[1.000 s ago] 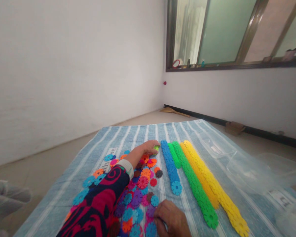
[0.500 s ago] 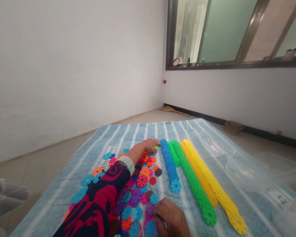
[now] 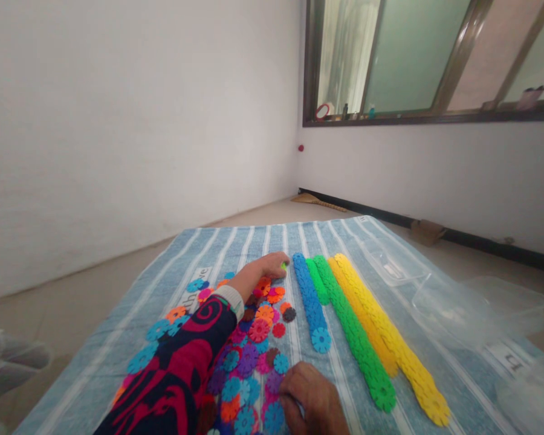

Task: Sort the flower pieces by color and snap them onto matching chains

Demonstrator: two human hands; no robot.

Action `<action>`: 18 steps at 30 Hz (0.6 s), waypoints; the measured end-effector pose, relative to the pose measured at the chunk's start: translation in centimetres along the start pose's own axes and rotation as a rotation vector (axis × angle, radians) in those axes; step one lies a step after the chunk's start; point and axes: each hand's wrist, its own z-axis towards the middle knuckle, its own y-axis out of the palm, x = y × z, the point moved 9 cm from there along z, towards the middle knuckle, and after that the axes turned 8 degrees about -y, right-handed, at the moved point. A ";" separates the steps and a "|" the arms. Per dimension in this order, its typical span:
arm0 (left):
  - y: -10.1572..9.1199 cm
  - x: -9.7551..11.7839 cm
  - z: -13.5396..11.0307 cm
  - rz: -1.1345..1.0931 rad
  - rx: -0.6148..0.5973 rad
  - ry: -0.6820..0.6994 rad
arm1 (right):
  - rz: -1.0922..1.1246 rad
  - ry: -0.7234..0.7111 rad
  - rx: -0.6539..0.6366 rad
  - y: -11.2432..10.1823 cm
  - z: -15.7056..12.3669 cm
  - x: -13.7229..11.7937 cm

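My left hand reaches far forward over a blue striped cloth, fingers pinched on a small green flower disc beside the far end of the blue row. The patterned red sleeve crosses a loose pile of coloured flower discs. My right hand rests curled at the near edge of that pile, touching blue and purple discs; what it holds, if anything, is hidden. To the right lie a short green row, a long green row, an orange row and a yellow row.
Clear plastic containers and a lid sit on the cloth's right side. Bare floor surrounds the cloth, with white walls and a window sill behind. A grey blurred shape shows at the left edge.
The view has drifted slightly; my left hand stays at the far end of the blue row with the green disc. My right hand has barely moved.
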 end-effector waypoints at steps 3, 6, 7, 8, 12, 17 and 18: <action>0.1 0.0 -0.2 0.026 -0.023 -0.005 | 0.001 -0.010 -0.001 0.0 0.0 0.0; 0.0 0.0 -0.4 -0.008 -0.034 0.000 | 0.006 -0.012 -0.003 -0.1 -0.1 -0.1; -0.1 -0.1 -0.4 -0.031 -0.036 0.002 | 0.008 -0.011 -0.005 -0.1 -0.1 -0.1; -0.1 -0.1 -0.5 -0.055 -0.037 0.002 | 0.008 -0.007 -0.008 0.0 -0.1 -0.1; 0.1 -0.6 -0.4 -0.112 -0.035 -0.017 | -0.001 0.014 -0.015 0.0 -0.2 0.0; -0.1 -1.5 -0.5 -0.126 0.048 -0.041 | -0.006 0.010 -0.012 -0.1 0.0 -0.1; -0.2 -1.7 -0.7 -0.126 0.066 -0.051 | -0.002 0.007 -0.007 -0.1 0.1 -0.1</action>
